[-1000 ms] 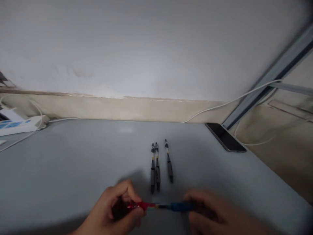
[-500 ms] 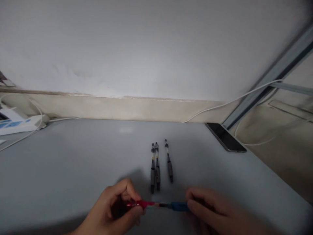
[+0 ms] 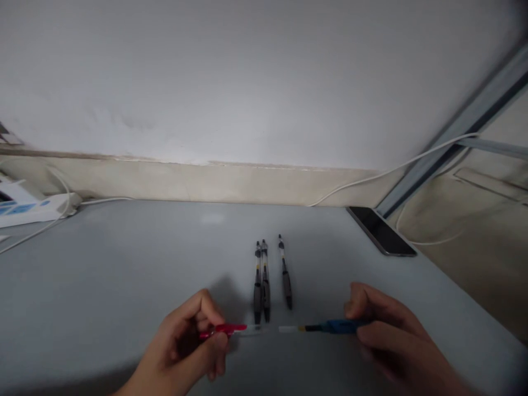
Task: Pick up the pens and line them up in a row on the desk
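- The grey table (image 3: 124, 258) is carrying three pens (image 3: 266, 286)
- Your left fingers (image 3: 206, 313) are pinching the red pen half (image 3: 225, 329)
- Your right fingers (image 3: 357, 302) are pinching the blue half (image 3: 338, 326), pulling it apart

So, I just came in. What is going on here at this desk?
A person is holding a pen in two separate pieces over a grey table. The left hand grips the red piece, and the right hand grips the blue piece, with a small gap between their clear ends. Just beyond the hands lie three other pens, side by side, and a black phone lies near the table's far edge.
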### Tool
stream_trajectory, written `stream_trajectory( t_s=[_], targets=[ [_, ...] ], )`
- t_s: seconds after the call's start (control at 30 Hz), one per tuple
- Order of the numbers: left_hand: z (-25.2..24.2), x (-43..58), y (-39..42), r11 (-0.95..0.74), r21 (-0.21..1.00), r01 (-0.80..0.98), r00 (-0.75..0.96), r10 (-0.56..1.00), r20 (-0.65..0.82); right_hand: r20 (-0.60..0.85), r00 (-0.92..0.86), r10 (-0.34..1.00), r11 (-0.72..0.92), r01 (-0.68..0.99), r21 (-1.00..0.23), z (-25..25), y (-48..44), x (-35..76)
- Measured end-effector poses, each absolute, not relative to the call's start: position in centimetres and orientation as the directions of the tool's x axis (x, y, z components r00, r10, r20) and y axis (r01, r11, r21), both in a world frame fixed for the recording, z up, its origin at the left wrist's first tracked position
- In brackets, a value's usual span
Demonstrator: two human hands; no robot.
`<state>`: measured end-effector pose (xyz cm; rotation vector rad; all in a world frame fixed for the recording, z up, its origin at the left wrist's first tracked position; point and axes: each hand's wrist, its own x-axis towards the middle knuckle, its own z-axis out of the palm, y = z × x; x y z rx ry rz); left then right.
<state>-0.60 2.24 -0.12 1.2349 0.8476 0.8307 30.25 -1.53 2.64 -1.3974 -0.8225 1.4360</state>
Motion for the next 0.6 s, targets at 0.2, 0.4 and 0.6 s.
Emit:
stream_trajectory(
  t_s=[0.2,0.4,0.6],
  targets=[
    [0.38,-0.40,2.40,0.130,0.988,-0.081,0.442,0.893,-0.081,-0.363,0.122,0.924,-0.333,-0.212,-0.919,2.64,-1.77,30.09],
    [0.15,-0.35,2.31,0.143,0.986,-0.089,0.457,0.885,-0.087,-0.352,0.081,0.932,-0.335,-0.174,-0.926,2.56,-1.72,30.19],
    [-0.07,-0.49,2.41,0.146,0.987,-0.074,0.504,0.859,-0.089,-0.365,-0.008,0.931,-0.365,-0.070,-0.928,2.70,-1.65,30.06]
  ],
)
